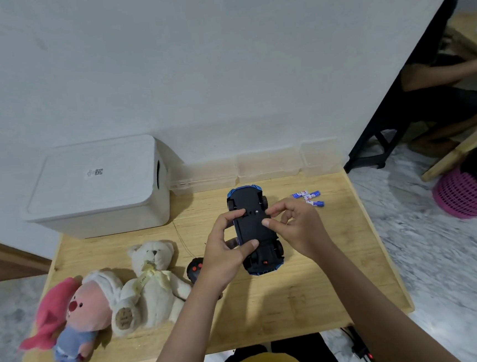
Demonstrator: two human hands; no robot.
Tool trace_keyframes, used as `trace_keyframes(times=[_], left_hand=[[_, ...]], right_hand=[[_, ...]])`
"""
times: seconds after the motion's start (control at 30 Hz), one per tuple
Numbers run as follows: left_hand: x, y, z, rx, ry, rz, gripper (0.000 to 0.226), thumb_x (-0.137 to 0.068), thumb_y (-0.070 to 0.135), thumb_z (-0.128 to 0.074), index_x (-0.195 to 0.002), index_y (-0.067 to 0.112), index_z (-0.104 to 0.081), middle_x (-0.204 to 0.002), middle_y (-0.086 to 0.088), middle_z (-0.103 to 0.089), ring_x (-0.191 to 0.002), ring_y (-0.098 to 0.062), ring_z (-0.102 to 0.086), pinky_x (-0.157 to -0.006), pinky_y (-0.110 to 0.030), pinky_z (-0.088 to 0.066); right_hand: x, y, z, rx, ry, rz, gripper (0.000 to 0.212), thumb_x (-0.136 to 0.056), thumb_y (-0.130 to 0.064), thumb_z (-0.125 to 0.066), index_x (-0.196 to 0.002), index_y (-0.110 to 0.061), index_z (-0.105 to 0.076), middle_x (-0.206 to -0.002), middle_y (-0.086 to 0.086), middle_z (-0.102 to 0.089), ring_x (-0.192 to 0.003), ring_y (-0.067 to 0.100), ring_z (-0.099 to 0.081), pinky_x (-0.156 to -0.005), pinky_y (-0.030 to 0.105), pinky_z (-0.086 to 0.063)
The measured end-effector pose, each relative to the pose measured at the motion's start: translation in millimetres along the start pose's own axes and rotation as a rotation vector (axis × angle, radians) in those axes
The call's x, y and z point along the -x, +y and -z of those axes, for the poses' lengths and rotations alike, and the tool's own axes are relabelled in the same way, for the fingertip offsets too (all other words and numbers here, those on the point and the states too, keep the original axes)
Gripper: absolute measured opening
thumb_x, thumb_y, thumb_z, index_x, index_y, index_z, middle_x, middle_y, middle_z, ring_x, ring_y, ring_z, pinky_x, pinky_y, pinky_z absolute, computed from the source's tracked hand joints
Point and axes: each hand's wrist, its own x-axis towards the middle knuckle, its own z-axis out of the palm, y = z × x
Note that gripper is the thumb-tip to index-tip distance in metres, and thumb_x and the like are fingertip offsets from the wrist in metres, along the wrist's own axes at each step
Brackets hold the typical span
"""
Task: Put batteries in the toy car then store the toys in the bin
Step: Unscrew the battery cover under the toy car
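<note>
- Nearest the camera: my two bare forearms reach forward over the wooden table (271, 302), above my lap at the bottom edge.
- My left hand (226, 248) grips the toy car (254, 231) from its left side: thumb curled onto the black underside near the middle, fingers wrapped over the far left edge.
- My right hand (293, 225) pinches at the car's right edge, thumb tip and forefinger pressed onto the black underside; the other fingers are curled behind.
- The toy car is held upside down over the middle of the table, wheels up, its blue body showing only at both ends.
- Three batteries (309, 198), blue and white, lie on the table just beyond my right hand, close together, untouched.
- A black remote control (194, 271) with red buttons lies on the table, partly hidden by my left wrist.
- A cream teddy bear (151, 286) and a pink plush doll (76, 319) lie side by side at the table's left, touching.
- The white bin (99, 190), lid on, stands at the far left corner against the wall.
</note>
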Motion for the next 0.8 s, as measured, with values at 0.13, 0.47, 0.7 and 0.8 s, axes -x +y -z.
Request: trace_keyframes(times=[0.13,0.47,0.7,0.8], left_hand=[[2,-3,0,-0.002,0.019,-0.003,0.058,-0.076,-0.009,-0.070,-0.106,0.039,-0.061,-0.123,0.002,-0.054,-0.094,-0.037,-0.066,-0.077,-0.052,-0.057],[4,-2,-3,-0.035,0.006,0.007,0.060,-0.074,-0.009,-0.073,-0.116,0.031,-0.058,-0.123,0.000,-0.053,-0.087,-0.022,-0.068,-0.075,-0.038,-0.060],[5,-5,-2,-0.096,-0.067,0.072,0.079,-0.062,0.001,-0.085,-0.121,0.040,-0.048,-0.125,0.014,-0.047,-0.099,-0.020,-0.062,-0.070,-0.026,-0.057],[5,-10,-1,-0.154,-0.086,0.087,0.089,-0.058,0.003,-0.088,-0.123,0.045,-0.042,-0.129,0.016,-0.043,-0.103,-0.017,-0.059,-0.073,-0.026,-0.056]], right_hand=[[5,0,-2,0.016,0.007,-0.005,0.023,-0.073,-0.014,-0.078,-0.092,-0.023,-0.070,-0.086,-0.008,-0.063,-0.058,0.004,-0.051,-0.059,0.010,-0.045],[3,-4,5,-0.035,-0.040,-0.011,0.020,-0.072,-0.009,-0.080,-0.087,-0.011,-0.067,-0.078,-0.005,-0.064,-0.063,0.002,-0.054,-0.060,0.011,-0.046],[4,-7,16,-0.212,-0.068,-0.129,0.016,-0.073,-0.004,-0.078,-0.082,-0.009,-0.067,-0.071,0.002,-0.067,-0.059,0.000,-0.060,-0.058,0.012,-0.047],[6,-2,26,-0.351,-0.004,-0.213,0.013,-0.075,-0.002,-0.074,-0.081,-0.011,-0.066,-0.066,0.000,-0.067,-0.058,0.004,-0.059,-0.053,0.017,-0.046]])
